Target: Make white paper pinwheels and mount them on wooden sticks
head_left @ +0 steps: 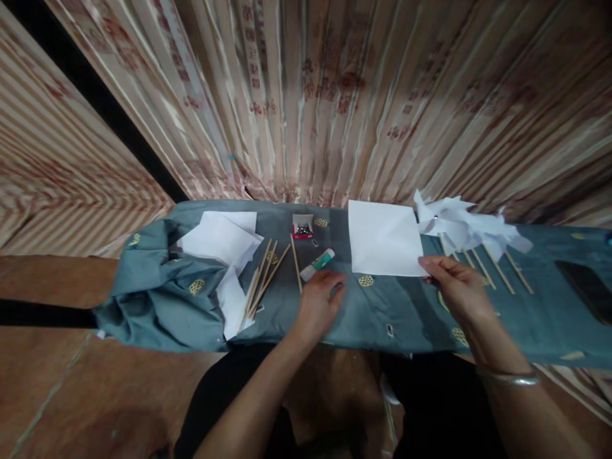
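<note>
My right hand (452, 280) pinches the lower right corner of a square white sheet of paper (385, 239), held over the cloth-covered table. My left hand (321, 303) is closed, with its fingers curled in beside the near end of a glue stick (318, 264). Whether anything small is between those fingers I cannot make out. One thin wooden stick (296, 262) lies just left of the glue stick. Behind it stands an open little red and white box (303, 227) with small dark metal pieces inside.
Several white paper pinwheels (466, 220) on wooden sticks lie at the right, with a dark phone (586, 287) beyond them. At the left are loose white sheets (222, 236) and several wooden sticks (268, 277). A pleated curtain (306, 95) hangs behind the grey-green tablecloth (157, 306).
</note>
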Demonstrator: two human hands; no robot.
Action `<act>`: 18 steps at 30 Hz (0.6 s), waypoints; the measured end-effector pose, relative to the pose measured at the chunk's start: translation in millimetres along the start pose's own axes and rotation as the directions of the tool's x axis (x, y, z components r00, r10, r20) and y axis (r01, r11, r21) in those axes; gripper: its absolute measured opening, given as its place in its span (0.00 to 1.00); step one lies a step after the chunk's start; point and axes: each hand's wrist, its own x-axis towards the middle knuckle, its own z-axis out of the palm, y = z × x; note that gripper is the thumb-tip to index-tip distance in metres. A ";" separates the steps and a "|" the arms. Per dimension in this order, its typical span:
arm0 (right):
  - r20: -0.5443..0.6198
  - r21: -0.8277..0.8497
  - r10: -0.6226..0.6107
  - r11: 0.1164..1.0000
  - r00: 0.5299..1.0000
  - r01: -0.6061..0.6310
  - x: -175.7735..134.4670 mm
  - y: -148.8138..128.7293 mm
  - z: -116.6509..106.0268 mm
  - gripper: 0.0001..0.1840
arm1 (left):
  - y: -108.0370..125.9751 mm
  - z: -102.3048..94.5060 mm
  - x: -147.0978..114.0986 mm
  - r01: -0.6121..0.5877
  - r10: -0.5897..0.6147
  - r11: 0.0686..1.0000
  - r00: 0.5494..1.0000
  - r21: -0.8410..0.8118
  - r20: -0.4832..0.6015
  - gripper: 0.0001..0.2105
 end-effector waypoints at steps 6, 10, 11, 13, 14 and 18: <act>0.015 0.116 0.111 0.987 0.994 -0.112 -16.9 33.1 -18.4 0.20 | -30.5 -13.8 19.2 -0.111 0.106 0.841 0.994 0.529 0.041 0.19; 0.055 0.116 0.086 0.989 0.995 -0.092 -14.0 34.8 -14.4 0.20 | -41.4 -17.6 22.5 -0.094 0.051 0.781 0.995 0.618 0.087 0.15; 0.062 0.112 0.073 0.991 0.995 -0.079 -12.1 34.8 -13.9 0.20 | -42.4 -19.8 21.6 -0.092 0.054 0.762 0.995 0.641 0.079 0.15; 0.072 0.112 0.056 0.992 0.996 -0.064 -8.4 35.3 -13.6 0.20 | -43.3 -26.2 17.7 -0.093 0.080 0.717 0.995 0.691 0.051 0.15; 0.077 0.113 0.055 0.992 0.995 -0.064 -7.2 35.8 -13.6 0.20 | -43.7 -30.2 15.0 -0.090 0.093 0.692 0.995 0.716 0.035 0.14; 0.130 0.069 0.066 0.995 0.989 -0.076 -9.4 36.1 -11.3 0.20 | -46.3 -48.0 4.6 -0.033 0.092 0.627 0.995 0.778 -0.031 0.14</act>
